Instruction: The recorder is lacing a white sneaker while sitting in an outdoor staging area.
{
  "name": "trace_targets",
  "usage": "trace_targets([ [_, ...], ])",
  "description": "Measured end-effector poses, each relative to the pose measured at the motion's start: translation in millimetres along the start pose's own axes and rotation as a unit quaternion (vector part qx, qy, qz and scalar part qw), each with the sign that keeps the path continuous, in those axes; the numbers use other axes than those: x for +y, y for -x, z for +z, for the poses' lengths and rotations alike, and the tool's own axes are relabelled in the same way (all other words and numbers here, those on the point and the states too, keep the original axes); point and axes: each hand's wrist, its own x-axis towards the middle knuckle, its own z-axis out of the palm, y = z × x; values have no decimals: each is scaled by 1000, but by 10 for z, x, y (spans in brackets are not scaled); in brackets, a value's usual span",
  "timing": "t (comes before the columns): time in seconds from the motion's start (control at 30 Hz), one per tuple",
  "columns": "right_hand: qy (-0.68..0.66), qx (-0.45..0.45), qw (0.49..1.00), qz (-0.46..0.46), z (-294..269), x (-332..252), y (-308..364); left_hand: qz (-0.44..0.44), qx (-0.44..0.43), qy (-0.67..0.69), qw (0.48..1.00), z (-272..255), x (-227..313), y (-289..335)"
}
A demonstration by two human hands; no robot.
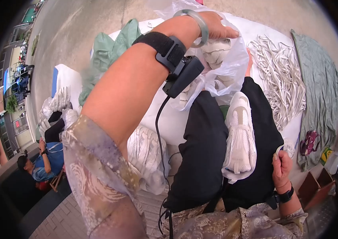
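Head view: The left arm [117, 85] runs from near left to far centre, elbow bent, a black strap [161, 47] with its device on the forearm and a pale bangle [200, 26] at the wrist. The left hand [216, 26] reaches over the clear plastic bag [232, 65] and touches its far edge, thumb pointing right; whether its grip is closed on the film cannot be told. The right hand [282, 169] is at near right, beside the right thigh, wrist low and knuckles up; its grip is together, thumb pressed to curled forefinger on a slim item [279, 149] of undetermined kind. The white shoe [239, 145] lies upper side up between the black-trousered thighs, lengthwise near to far, apart from both hands. White laces [280, 75] lie heaped on the white sheet [153, 115], far right.
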Motion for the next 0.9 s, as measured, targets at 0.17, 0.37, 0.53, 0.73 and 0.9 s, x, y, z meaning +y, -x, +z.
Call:
trace_targets([
  [0.17, -11, 12, 1000, 7, 77, 104, 15, 0, -8, -55, 998, 53, -64, 60],
  [0.37, -20, 17, 999, 46, 25, 59, 21, 42, 2, -58, 997, 95, -276, 97],
  [0.53, -9, 47, 998, 37, -5, 72, 1, 102, -54, 29, 993, 34, -330, 263],
  [0.73, -42, 31, 997, 58, -34, 57, 26, 78, -50, 93, 991, 138, -251, 365],
  [0.9, -40, 40, 998, 31, 38, 47, 61, 103, 18, 48, 993, 310, -257, 766],
])
